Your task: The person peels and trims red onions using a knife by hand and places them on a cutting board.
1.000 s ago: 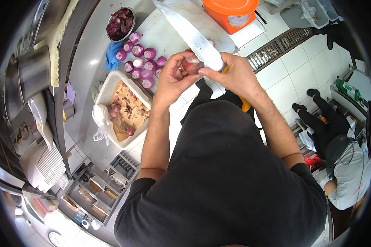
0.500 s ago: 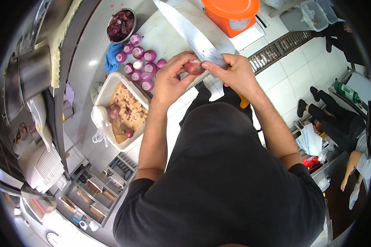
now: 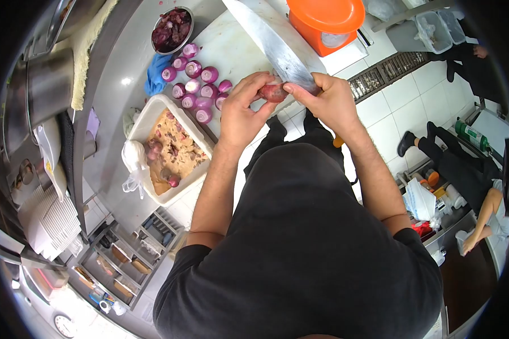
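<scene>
My left hand (image 3: 246, 107) is closed around a red onion (image 3: 273, 93) with its brownish-red skin on. My right hand (image 3: 333, 100) grips a large wide-bladed knife (image 3: 277, 53); its yellow-orange handle end (image 3: 338, 141) shows below my wrist. The right thumb presses against the onion's side beside the blade, whose tip points up and left over the white cutting board (image 3: 220, 39). Left of my left hand, several peeled purple onions (image 3: 203, 90) stand on the board and the steel counter.
A white bin (image 3: 201, 135) with skins and unpeeled onions stands at left. Behind it are a blue cloth (image 3: 157, 73) and a steel bowl (image 3: 191, 28) of dark red peelings. An orange container (image 3: 328, 17) stands at the back right. Other people (image 3: 481, 217) are at the right.
The onion is turned slightly in my left hand while the knife stays against it. My view has shifted a little. At right, another person's arm and legs have moved.
</scene>
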Motion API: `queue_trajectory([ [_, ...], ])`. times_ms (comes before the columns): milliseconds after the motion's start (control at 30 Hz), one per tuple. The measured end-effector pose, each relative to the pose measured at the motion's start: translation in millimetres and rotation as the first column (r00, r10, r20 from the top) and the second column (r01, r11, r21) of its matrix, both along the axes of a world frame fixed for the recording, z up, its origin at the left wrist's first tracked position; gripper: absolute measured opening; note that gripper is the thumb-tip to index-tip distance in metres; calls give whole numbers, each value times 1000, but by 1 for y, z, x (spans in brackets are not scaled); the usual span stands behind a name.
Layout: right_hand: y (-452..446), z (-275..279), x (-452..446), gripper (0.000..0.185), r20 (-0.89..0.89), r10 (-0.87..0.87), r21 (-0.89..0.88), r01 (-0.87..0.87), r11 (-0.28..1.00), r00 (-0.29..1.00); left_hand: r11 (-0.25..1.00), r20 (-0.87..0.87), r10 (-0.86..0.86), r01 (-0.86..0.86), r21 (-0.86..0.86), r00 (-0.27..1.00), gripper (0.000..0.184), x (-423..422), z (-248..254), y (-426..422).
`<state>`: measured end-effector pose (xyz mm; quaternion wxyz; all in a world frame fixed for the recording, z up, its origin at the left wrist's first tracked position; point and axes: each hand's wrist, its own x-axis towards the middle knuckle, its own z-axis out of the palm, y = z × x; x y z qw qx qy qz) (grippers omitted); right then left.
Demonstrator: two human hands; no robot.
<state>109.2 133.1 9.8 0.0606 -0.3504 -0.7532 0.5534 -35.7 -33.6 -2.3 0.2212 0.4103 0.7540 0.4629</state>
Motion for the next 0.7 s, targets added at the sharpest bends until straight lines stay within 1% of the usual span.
queue_trajectory([
  [167, -3, -4, 2, 43, -23, -46, -137, 42, 990, 999, 1000, -27, -6, 6, -12, 1000, 46, 6, 6, 2],
  [267, 4, -8, 4, 45, 62, 23, -190, -11, 982, 998, 996, 204, 54, -66, 56, 978, 45, 10, -1, 2],
  [367, 1, -1, 5, 49, -29, 19, -190, -24, 981, 999, 992, 482, 49, -100, 81, 875, 47, 9, -5, -3],
  [467, -1, 0, 7, 52, 5, 46, -123, -45, 991, 999, 987, 556, 8, -97, 130, 831, 50, 8, -6, -5],
  [700, -2, 8, 7, 52, 36, 31, -132, -26, 991, 999, 980, 537, -17, -93, 176, 844, 50, 8, -4, -2],
])
